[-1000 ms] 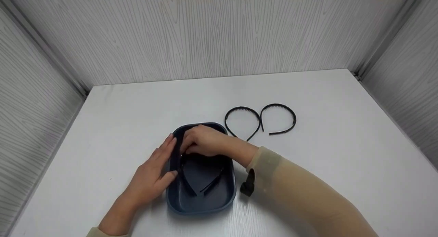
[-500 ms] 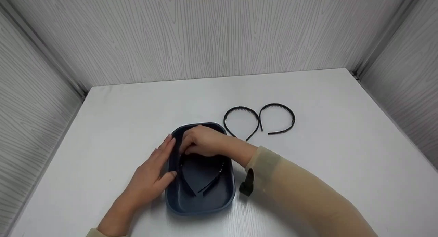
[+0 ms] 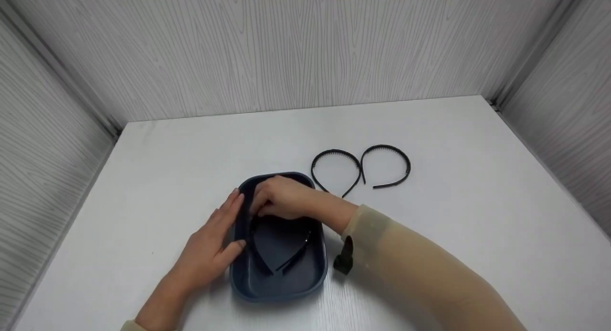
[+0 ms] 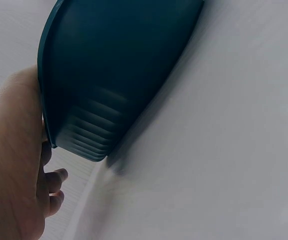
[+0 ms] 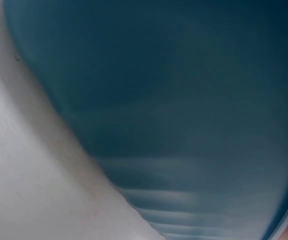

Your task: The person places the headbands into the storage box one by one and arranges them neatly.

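Headband [image 3: 263,263] extends nearside of right fingers [image 3: 260,197] pinching it; left fingers [image 3: 228,215] straight against tub [image 3: 277,293]

The right hand [image 3: 284,197] hides the upper part of the headband [image 3: 262,262] in the tub [image 3: 279,295]. The top edge of the left wrist view cuts the tub off; the right wrist view is blurred and crops it too.

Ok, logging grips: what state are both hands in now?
Left hand: open, against the blue tub.
Right hand: inside the tub; its grip cannot be told.
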A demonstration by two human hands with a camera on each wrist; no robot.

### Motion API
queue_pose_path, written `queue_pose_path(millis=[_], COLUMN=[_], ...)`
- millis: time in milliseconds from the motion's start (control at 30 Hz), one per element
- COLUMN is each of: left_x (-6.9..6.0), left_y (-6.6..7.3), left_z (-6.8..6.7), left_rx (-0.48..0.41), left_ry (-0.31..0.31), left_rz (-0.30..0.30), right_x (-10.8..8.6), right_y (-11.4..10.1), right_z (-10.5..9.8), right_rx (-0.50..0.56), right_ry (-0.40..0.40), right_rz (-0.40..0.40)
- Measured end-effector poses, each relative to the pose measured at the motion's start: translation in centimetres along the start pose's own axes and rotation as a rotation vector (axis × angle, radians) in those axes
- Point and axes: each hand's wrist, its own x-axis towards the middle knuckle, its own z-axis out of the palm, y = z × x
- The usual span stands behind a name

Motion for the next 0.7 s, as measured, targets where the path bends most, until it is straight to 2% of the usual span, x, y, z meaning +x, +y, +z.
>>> queue_pose_path(millis=[233, 700], left_x=[0.01, 0.0], left_y=[-0.03, 0.06], left_z=[0.09, -0.01], left_rx=[-0.001, 0.015], left_ry=[0.006, -0.01], left_rz=[0.008, -0.014], right_x=[-0.08, -0.09], right_y=[0.03, -0.05], right_z=[-0.01, 0.06], right_rx=[-0.01, -0.023], right_ry=[0.003, -0.009], right_rz=[-0.005, 0.023])
